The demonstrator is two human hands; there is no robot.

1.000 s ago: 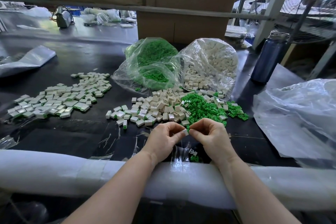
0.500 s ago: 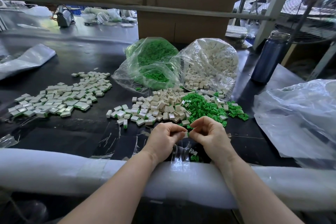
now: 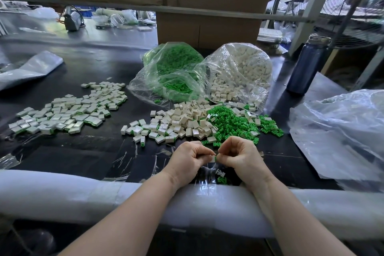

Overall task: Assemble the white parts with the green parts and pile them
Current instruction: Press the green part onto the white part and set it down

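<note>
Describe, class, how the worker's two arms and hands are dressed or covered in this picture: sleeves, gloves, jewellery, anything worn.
Both forearms are bare from the bottom edge of the picture to the wrists; no sleeve shows. The left hand and right hand wear no gloves. No watch, bracelet or ring can be seen on either, though the fingers are curled, so parts of them are hidden.

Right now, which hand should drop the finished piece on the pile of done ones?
Left, probably. The left hand pinches the white part, and the finished pile lies on its side. The right hand sits nearer the green parts, handy for grabbing the next one.
</note>
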